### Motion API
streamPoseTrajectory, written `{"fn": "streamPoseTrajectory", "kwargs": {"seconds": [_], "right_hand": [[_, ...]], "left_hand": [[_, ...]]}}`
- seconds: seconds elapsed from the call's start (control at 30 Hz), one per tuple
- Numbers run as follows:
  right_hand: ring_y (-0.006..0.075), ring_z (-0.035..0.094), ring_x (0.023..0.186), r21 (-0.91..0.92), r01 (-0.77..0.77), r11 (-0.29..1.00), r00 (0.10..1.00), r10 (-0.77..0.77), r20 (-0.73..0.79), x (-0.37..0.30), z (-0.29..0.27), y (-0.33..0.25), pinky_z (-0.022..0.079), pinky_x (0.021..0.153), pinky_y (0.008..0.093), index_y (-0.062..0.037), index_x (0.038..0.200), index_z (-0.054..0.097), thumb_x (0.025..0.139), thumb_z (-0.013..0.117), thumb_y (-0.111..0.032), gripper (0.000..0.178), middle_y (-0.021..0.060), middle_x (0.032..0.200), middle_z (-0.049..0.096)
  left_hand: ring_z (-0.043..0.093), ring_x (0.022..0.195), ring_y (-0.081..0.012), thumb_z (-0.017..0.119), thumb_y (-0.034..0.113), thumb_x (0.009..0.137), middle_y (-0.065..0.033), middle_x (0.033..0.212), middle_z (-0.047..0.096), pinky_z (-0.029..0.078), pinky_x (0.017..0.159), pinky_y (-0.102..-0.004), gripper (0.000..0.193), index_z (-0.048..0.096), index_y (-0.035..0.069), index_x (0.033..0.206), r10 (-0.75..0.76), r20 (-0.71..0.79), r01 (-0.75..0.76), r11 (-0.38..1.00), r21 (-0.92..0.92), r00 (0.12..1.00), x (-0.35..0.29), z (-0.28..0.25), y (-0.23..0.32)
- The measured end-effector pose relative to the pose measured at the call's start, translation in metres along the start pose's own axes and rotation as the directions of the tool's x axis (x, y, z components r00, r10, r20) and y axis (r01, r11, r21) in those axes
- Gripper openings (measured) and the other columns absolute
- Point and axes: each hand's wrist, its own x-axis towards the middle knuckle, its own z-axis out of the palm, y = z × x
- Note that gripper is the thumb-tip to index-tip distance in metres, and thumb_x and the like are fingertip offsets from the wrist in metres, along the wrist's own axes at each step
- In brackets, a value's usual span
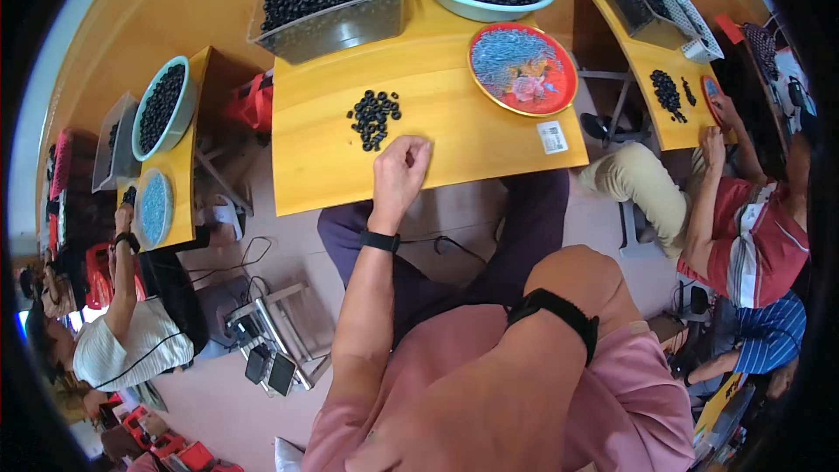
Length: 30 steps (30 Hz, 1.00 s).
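My left hand [403, 171] is closed over the near edge of the yellow table [341, 183], fingers curled in. Whatever it may hold is hidden. Just beyond it lies a loose pile of small black ring-shaped pieces [374, 120]. My right arm is raised close to the camera and bent across my chest. At the bottom of the picture, my right hand [411, 428] is blurred, its fingers mostly out of sight. To the right on the table, a round red tray [566, 87] with a gold rim carries many thin blue-grey pieces.
Behind stand a clear bin [336, 39] and a pale blue basin [489, 10], both full of black pieces. A white label [551, 137] lies by the table's right edge. Co-workers sit at yellow tables left [182, 201] and right [642, 57]. A metal stool frame [293, 332] stands on the floor.
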Motion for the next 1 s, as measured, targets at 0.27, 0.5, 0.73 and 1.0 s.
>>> {"fn": "streamPoseTrajectory", "kwargs": {"seconds": [0.27,0.5,0.73,1.0], "right_hand": [[0.0159,0.057,0.068,0.135,0.100,0.986,0.993,-0.107,0.042,0.032,-0.009,-0.002,0.044,0.055,0.0298,0.0016,0.092,0.071,0.095,0.059,-0.014,0.019,0.0045,0.084,0.061],[0.0174,0.065,0.075,-0.173,-0.054,0.983,0.998,0.046,-0.045,0.010,-0.029,-0.014,0.052,0.062,0.0317,0.0003,0.116,0.070,0.093,0.066,-0.021,0.032,0.0128,0.110,0.071],[0.0282,0.068,0.073,-0.855,-0.413,0.312,0.892,0.326,-0.312,-0.092,-0.135,0.057,0.052,0.068,0.0410,-0.0045,0.093,0.072,0.080,0.072,0.002,0.015,0.0081,0.082,0.072],[0.0335,0.069,0.079,-0.773,-0.612,0.168,0.714,0.539,-0.447,-0.186,-0.155,0.093,0.053,0.072,0.0429,-0.0056,0.093,0.072,0.087,0.070,-0.006,0.006,0.0130,0.085,0.072]], "left_hand": [[0.063,0.062,-0.0205,0.073,0.012,0.091,-0.0111,0.071,0.065,0.052,0.060,-0.0332,0.012,0.071,0.001,0.091,-0.038,0.048,0.038,0.999,0.002,0.998,-0.013,0.000,0.006],[0.062,0.061,-0.0200,0.074,0.012,0.089,-0.0113,0.071,0.064,0.051,0.059,-0.0321,0.012,0.070,0.000,0.089,0.015,-0.021,-0.016,1.000,-0.013,1.000,-0.017,-0.010,0.000],[0.063,0.080,-0.0263,0.069,0.001,0.088,-0.0133,0.089,0.064,0.052,0.072,-0.0354,0.019,0.066,0.001,0.107,-0.022,-0.341,0.076,0.987,0.144,0.940,-0.019,-0.036,-0.011],[0.063,0.096,-0.0375,0.075,0.004,0.083,-0.0186,0.102,0.063,0.052,0.084,-0.0448,0.031,0.064,0.001,0.112,0.010,-0.162,0.054,0.922,0.384,0.987,-0.005,-0.053,-0.014]]}}
